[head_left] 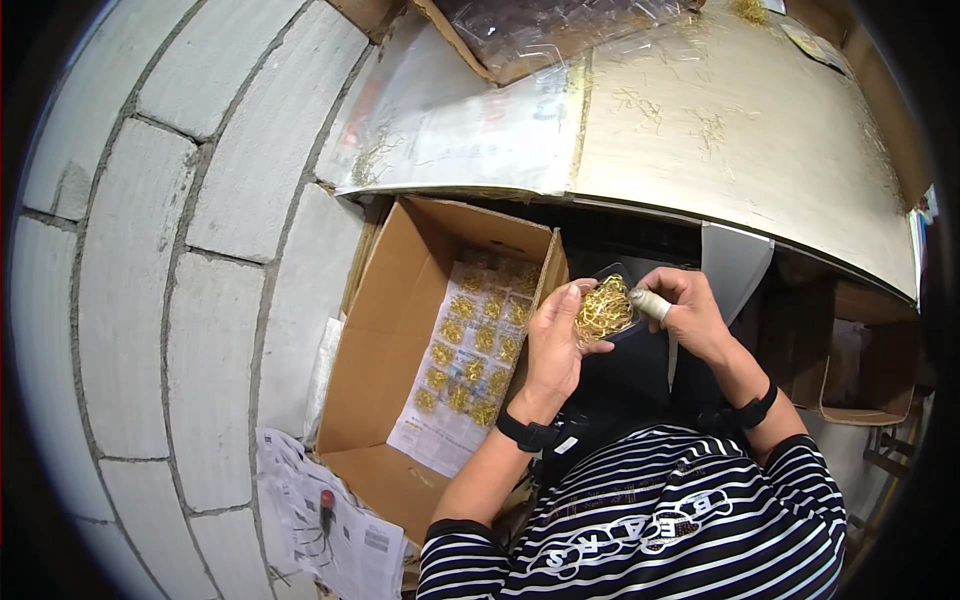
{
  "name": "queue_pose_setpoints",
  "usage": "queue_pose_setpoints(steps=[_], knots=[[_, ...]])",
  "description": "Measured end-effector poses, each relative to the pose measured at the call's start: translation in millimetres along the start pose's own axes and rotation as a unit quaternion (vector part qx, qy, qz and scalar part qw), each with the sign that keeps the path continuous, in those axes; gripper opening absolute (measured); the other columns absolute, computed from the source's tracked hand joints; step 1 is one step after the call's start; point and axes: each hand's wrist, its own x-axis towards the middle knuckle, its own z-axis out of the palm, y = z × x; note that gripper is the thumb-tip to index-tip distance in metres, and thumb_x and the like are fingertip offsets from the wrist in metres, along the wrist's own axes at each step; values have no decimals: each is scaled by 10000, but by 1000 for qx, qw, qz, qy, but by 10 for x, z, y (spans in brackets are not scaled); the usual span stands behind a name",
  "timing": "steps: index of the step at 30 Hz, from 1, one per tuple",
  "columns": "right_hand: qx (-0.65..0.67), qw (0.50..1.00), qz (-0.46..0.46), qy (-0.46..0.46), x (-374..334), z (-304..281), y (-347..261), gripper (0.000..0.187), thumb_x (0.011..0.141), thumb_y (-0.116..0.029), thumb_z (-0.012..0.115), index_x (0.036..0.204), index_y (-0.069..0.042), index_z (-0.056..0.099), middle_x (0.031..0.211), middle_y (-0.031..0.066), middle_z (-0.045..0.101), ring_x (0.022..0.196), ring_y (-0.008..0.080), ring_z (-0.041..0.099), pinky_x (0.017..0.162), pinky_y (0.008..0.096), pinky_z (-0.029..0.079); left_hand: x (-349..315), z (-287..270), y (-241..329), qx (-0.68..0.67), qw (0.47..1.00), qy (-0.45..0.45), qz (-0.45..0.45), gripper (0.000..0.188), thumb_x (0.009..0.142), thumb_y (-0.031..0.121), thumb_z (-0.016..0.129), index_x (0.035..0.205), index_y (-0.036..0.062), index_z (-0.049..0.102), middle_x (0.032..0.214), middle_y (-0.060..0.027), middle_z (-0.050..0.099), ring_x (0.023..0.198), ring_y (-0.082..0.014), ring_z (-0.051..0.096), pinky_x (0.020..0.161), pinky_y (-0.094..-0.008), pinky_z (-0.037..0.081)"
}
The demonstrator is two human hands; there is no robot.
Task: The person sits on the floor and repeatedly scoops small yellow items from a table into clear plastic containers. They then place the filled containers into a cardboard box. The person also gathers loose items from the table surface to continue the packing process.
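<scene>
Tray (626, 328) of gold pieces (602, 308), centre-right of frame: left hand (556, 340) pinching its left side; right hand (690, 308) close at its right edge, pinch unclear.

Far left: wall (140, 290).
Right of wall: open box (375, 340); in it, sheet (425, 435) bearing rows of wire bundles (485, 340).
Near box's lower left: papers (345, 530).
Right of box: tray (618, 269), between left hand (556, 340) and right hand (690, 308).
Ahead: desk (790, 170), carrying second box (455, 40).
Far right: third box (880, 412).
</scene>
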Motion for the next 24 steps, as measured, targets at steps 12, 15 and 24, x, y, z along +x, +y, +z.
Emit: queue_pose_setpoints(steps=[12,15,24], knots=[[12,994,-107,34,127,198,-111,166,919,-148,502,984,-23,591,644,-7,517,507,49,459,467,180,363,-191,-697,803,69,987,86,119,282,976,295,476,1111,68,573,1035,-46,599,829,-149,640,501,-306,577],[-51,992,-101,56,166,-67,89,204,934,-173,501,1044,-23,586,677,1,520,522,53,453,481,184,357,-387,-1522,1152,63,985,99,129,342,992,314,421,1141,42,566,1148,-81,576,974,-192,623,591,-340,595],[-179,980,80,38,-159,-719,687,236,906,-151,525,1072,8,578,745,18,558,595,73,499,528,204,379,-1423,-3599,53,30,932,318,-174,294,951,209,522,1178,24,546,1155,-80,568,1007,-211,603,773,-463,559]])
